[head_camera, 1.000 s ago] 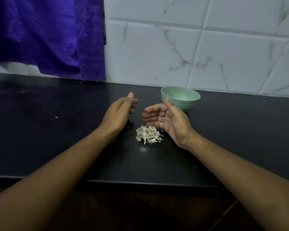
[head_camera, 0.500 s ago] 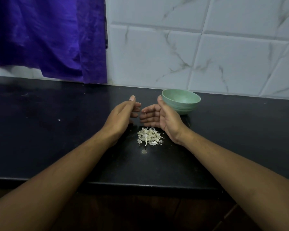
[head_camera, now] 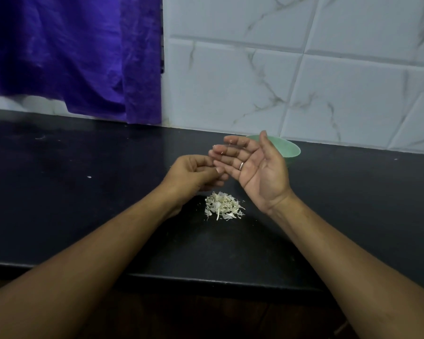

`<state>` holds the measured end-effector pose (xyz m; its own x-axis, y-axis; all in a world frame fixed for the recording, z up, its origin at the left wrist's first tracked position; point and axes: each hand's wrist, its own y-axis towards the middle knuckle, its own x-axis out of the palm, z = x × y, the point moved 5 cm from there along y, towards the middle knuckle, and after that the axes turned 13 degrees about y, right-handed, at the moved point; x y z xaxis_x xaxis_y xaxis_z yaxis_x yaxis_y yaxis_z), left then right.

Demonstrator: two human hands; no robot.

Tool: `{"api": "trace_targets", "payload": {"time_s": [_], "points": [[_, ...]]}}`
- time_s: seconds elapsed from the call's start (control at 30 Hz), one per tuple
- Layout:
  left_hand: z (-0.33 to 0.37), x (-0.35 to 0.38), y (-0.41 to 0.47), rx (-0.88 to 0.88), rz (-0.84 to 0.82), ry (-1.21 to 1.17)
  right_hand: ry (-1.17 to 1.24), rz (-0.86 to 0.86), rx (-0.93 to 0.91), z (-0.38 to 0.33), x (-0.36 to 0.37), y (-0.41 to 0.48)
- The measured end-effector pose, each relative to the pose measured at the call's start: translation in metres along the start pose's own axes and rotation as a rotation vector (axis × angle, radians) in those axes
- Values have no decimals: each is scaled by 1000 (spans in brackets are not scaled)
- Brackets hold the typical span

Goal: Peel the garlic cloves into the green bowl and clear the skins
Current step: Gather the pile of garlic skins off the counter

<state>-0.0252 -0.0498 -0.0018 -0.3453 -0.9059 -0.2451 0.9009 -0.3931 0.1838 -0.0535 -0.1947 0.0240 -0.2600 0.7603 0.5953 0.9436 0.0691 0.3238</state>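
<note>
Garlic skins (head_camera: 223,207) — piled near hands (head_camera: 260,172), untouched

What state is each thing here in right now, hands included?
Left hand: fingers curled; any pinch unclear.
Right hand: open, palm up, pale flecks stuck on it.
Green bowl: upright, contents hidden.
Garlic skins: heaped on the counter.
Curtain: hanging.

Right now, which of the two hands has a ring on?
The right hand, open palm-up in front of the green bowl: a silver ring shows on one finger. The left hand, fingers curled, shows none.
</note>
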Motion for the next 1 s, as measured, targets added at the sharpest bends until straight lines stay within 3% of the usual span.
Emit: {"api": "trace_targets", "payload": {"time_s": [0.23,0.47,0.63,0.9,1.0], "points": [[1,-11,3,56,155,37,-305,115,-74,-6,-13,-1],[1,-14,2,88,182,129,-578,178,-184,-14,-19,-4],[1,-24,-1,122,310,407,-751,128,-183,-6,-21,-2],[5,-20,-5,168,231,545,-932,169,-266,-11,-26,-4],[6,-21,-7,168,233,518,-962,138,-220,-9,-29,-3]]}}
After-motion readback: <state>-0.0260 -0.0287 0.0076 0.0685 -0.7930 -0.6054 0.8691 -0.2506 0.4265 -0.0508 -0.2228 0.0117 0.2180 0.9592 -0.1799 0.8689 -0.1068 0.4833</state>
